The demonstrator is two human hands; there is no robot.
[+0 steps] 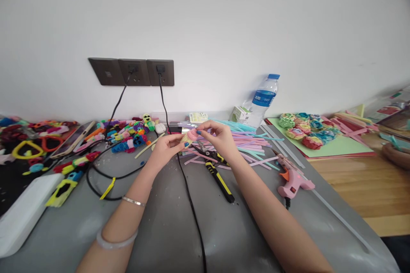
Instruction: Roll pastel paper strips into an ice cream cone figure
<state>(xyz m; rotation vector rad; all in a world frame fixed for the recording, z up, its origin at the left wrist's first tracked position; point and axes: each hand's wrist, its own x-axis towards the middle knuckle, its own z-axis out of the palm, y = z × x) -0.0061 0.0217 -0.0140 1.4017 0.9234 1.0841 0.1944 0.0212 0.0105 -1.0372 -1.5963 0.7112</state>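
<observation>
A small pink-and-yellow craft piece (191, 136) is held up between my two hands above the grey table. My left hand (165, 150) pinches its yellow left side with thumb and fingers. From the right, my right hand (218, 137) has its fingertips closed on the pink upper part. What exactly the piece is made of is too small to tell. Just beneath the hands lie pliers (221, 179) with black-and-yellow handles. Behind them spreads a heap of pastel craft strips (253, 143) in pink, purple and turquoise.
At right rests a pink glue gun (293, 184) beside clear glue sticks (339, 219). A water bottle (264, 98) stands by the wall. Colourful fuzzy figures (128, 136) and a white case (27, 215) occupy the left. Black cables (190, 200) cross the table. Another person's hand (395, 153) shows far right.
</observation>
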